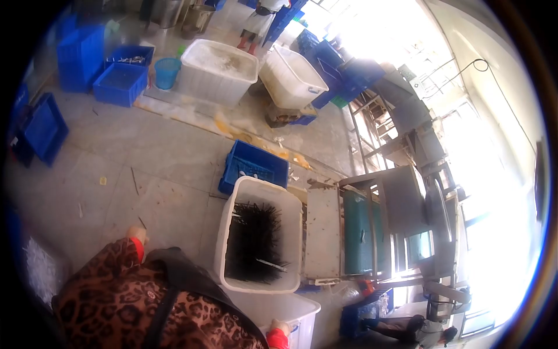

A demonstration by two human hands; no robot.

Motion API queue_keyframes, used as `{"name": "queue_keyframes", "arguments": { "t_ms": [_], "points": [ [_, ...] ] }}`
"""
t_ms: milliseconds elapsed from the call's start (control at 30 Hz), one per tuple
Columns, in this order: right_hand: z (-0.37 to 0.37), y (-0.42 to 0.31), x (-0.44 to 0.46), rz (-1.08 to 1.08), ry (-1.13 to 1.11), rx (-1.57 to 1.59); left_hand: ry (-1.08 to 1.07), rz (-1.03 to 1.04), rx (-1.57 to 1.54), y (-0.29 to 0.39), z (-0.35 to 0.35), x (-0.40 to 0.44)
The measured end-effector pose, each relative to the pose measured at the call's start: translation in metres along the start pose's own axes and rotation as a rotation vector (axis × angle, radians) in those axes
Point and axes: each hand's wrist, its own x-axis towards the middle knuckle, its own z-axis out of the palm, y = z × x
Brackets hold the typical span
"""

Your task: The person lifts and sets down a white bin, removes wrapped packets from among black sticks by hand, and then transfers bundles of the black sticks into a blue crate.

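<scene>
My left hand (138,234) is low on the left, in front of my leopard-print sleeve with its red cuff. Its fingers look curled, and a thin dark strip (142,223) shows right at them; whether it is held or lies on the floor behind is unclear. At the bottom, my right hand (280,327) is closed at the edge of a white tub (308,307), near its handle; my body covers part of this tub. Ahead stands another white tub (295,227), holding a heap of thin black strips (253,241) with one pale strip among them.
A blue crate (256,152) touches the tub's far side. Metal-framed machinery (401,200) lines the right. Farther off are white tubs (215,64), blue bins (121,84) and a person (260,20). Another person (424,330) is at lower right. Loose strips lie on the floor (168,154).
</scene>
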Motion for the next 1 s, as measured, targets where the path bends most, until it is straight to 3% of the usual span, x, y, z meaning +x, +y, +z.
{"name": "queue_keyframes", "arguments": {
  "t_ms": [100, 433, 500, 667, 700, 1000],
  "points": [
    [0.004, -0.013, 0.007, -0.058, 0.002, -0.048, -0.027, 0.036, 0.143, -0.026, 0.012, 0.031],
    [0.022, -0.059, 0.010, -0.303, -0.014, -0.245, -0.132, 0.046, 0.602, -0.002, 0.019, 0.058],
    [0.024, -0.059, 0.009, -0.330, -0.014, -0.283, -0.148, 0.034, 0.656, -0.010, 0.004, 0.043],
    [0.023, -0.059, 0.004, -0.407, -0.013, -0.369, -0.053, -0.034, 0.119, 0.065, -0.082, -0.145],
    [0.021, -0.056, 0.004, -0.411, -0.007, -0.383, -0.079, 0.057, 0.141, 0.059, -0.084, -0.128],
    [-0.006, -0.019, 0.002, -0.456, 0.043, -0.507, -0.134, 0.151, 0.653, 0.062, -0.090, -0.153]
  ]
}}
